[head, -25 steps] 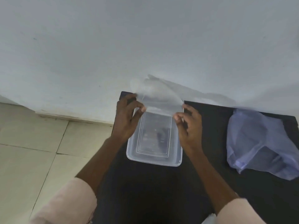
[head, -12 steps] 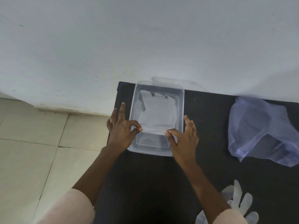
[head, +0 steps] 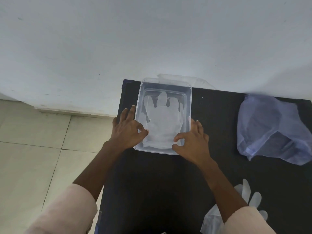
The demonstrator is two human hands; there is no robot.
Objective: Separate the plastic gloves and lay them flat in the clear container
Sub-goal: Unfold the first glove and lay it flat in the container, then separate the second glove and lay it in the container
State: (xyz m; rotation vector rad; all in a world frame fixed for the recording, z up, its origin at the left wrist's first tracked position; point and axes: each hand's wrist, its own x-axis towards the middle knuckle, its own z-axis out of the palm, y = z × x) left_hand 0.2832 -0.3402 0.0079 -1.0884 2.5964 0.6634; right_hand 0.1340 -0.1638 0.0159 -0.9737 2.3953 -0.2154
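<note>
Glove [head: 162, 125] lies flat, fingers toward frame top, inside clear container [head: 189, 105] at centre | left hand [head: 128, 130] and right hand [head: 192, 141] pinch its cuff corners, apparently to spread it smooth | spare gloves [head: 248, 198] wait lower right.

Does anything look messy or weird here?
Not much. The glove lies flat in the container. Only the bag on the right looks crumpled, and more gloves sit heaped near the table's front edge.

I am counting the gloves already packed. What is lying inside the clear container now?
One plastic glove lies flat in the clear container, fingers toward the wall. Both hands cover its cuff corners. Whether other gloves lie under it cannot be seen.
</note>
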